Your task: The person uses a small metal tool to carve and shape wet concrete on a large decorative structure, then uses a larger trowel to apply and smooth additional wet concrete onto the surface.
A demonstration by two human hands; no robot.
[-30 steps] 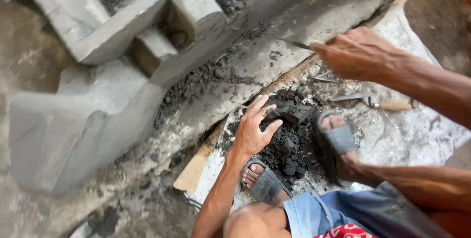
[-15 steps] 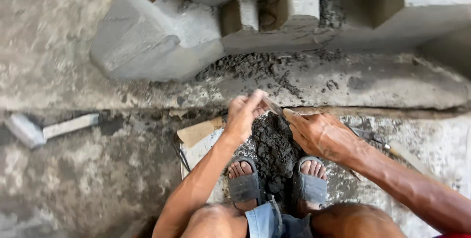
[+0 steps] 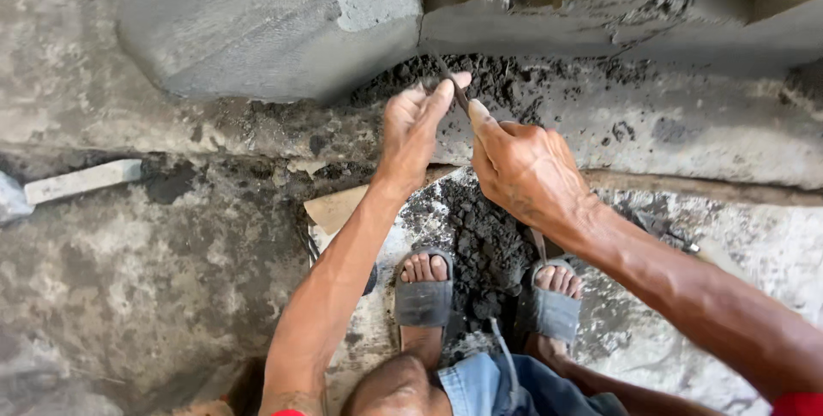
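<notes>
Mortar pile [image 3: 480,244] btwn feet, below ledge [image 3: 686,124]

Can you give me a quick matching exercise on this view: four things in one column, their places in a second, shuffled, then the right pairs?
Things:
1. left hand
2. right hand
3. pile of dark mortar
4. pale-handled tool

Places:
A. lying on the ground at the far left edge
B. between the two sandalled feet
C. fingers pinching a thin blade from its left side
D. on the blade's right side, thumb up against it

Pairs: 1-C, 2-D, 3-B, 4-A
</notes>
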